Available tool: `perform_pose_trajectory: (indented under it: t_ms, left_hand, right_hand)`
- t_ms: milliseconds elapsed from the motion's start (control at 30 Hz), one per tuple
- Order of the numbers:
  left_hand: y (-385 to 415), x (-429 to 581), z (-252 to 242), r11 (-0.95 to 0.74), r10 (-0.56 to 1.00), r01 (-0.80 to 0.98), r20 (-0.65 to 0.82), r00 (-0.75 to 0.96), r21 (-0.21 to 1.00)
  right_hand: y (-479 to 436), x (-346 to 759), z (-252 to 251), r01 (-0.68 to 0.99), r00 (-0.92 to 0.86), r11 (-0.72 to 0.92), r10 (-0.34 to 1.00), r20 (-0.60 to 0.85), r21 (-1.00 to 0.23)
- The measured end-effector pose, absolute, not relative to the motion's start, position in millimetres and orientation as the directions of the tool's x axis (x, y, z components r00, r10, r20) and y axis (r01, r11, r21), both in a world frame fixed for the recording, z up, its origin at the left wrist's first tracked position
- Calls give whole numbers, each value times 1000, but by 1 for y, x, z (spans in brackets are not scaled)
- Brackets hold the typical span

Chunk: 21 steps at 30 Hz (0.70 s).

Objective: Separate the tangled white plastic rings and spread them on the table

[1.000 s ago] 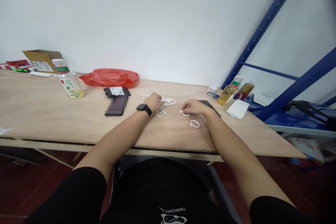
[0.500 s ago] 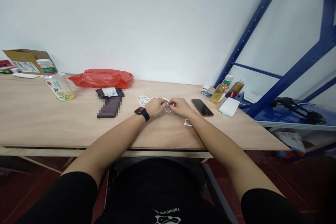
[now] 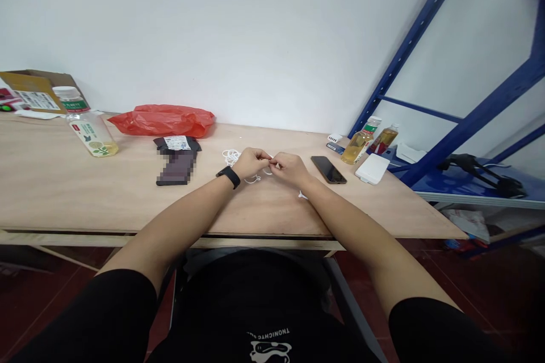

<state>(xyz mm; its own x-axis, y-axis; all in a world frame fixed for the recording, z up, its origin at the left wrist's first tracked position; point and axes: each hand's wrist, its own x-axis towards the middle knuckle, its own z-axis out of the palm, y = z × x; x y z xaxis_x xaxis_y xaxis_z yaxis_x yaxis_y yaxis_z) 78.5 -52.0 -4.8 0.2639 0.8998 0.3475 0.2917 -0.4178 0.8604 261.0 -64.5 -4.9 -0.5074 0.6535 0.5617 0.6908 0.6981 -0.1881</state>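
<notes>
My left hand point(image 3: 252, 163), with a black watch point(image 3: 229, 176) at the wrist, is closed in a pinch. Its fingertips meet those of my right hand point(image 3: 292, 169), which is pinched too. Between them is a thin white loop point(image 3: 267, 171), mostly covered by the fingers. A pile of similar thin white loops point(image 3: 231, 157) lies just behind my left hand, and another white strand point(image 3: 252, 180) shows beneath it. A separate small white loop point(image 3: 302, 195) rests on the table, partly hidden by my right wrist.
On the wooden table point(image 3: 255, 212) are a red plastic bag point(image 3: 164, 120), a dark package point(image 3: 176, 167) and a bottle point(image 3: 91, 127) to the left. To the right lie a phone point(image 3: 328, 169), a white case point(image 3: 372, 169) and a drink bottle point(image 3: 361, 142), beside a blue rack point(image 3: 451, 130).
The view has shifted slightly, so the table sits a little higher in the picture. My fingertips have drawn closer together, and less of the loop under them shows.
</notes>
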Motion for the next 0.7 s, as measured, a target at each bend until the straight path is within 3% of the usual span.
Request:
perform_pose_trajectory:
  t_ms: [200,433,567,700]
  left_hand:
    - [-53,83,-1,-361,924,222,315,217,906]
    - [-44,79,-7,-362,915,186,310,257,914]
    - [-36,64,-7,-524,847,465,496,195,713]
    - [-32,49,-7,-508,818,704,534,215,495]
  right_hand:
    - [-65,256,-5,660,-476,704,662,578,-262]
    - [-64,246,-9,654,-498,716,652,572,-246]
    - [-58,264,1,636,-464,686,706,536,-354]
    - [-47,299,9,748,-417,521,851,318,-411]
